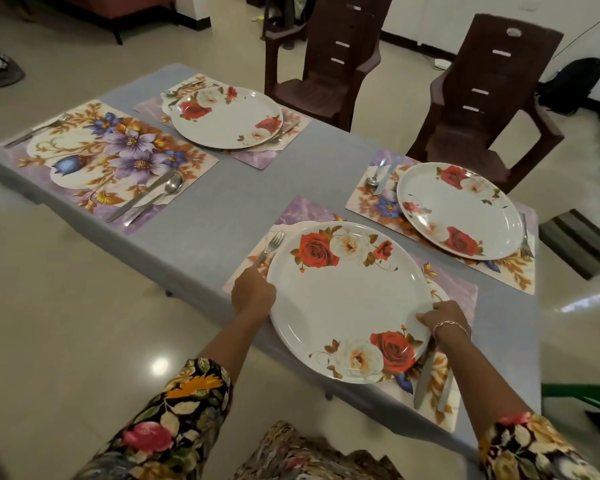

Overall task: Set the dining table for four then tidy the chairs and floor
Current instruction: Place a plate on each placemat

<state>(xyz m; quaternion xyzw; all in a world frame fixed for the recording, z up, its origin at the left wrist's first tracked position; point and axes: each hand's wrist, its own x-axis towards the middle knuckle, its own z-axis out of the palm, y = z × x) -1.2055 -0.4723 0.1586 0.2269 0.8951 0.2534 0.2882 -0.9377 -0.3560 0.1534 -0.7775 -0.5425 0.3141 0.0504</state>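
White rose-patterned plate (343, 299) sits on the near floral placemat (465, 296), its rim gripped on opposite sides by the left hand (253, 293) and right hand (444, 317); a fork (272, 244) lies just beyond the left grip.

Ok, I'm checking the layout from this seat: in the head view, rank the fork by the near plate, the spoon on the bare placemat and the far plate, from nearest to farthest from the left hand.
1. Fork, right by the left hand, beside the near plate.
2. Spoon, on the bare placemat to the left.
3. Far plate, across the table.
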